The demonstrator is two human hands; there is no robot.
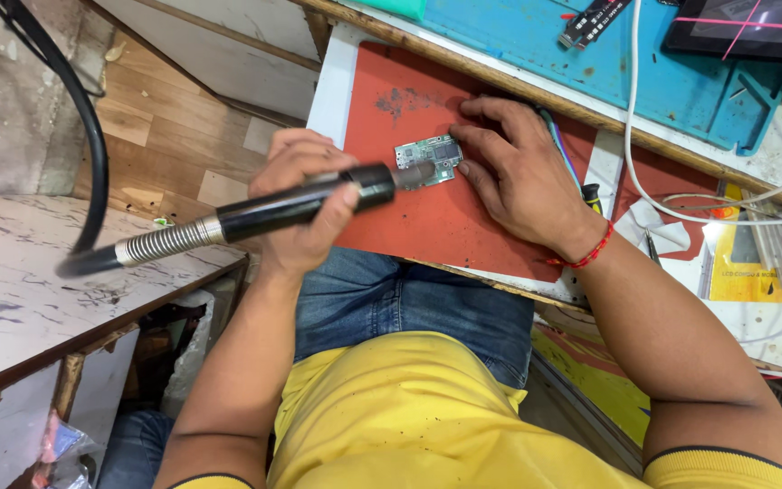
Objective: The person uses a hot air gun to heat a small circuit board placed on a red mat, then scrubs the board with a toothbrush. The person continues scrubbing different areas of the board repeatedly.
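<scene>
With nozzle rightward, hot-air handpiece [291,206] near-horizontal.

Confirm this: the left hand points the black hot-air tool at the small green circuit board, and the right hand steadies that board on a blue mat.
Not quite: the mat under the circuit board is red, as the head view shows. The left hand does hold the hot-air tool, and the right hand steadies the board.
</scene>
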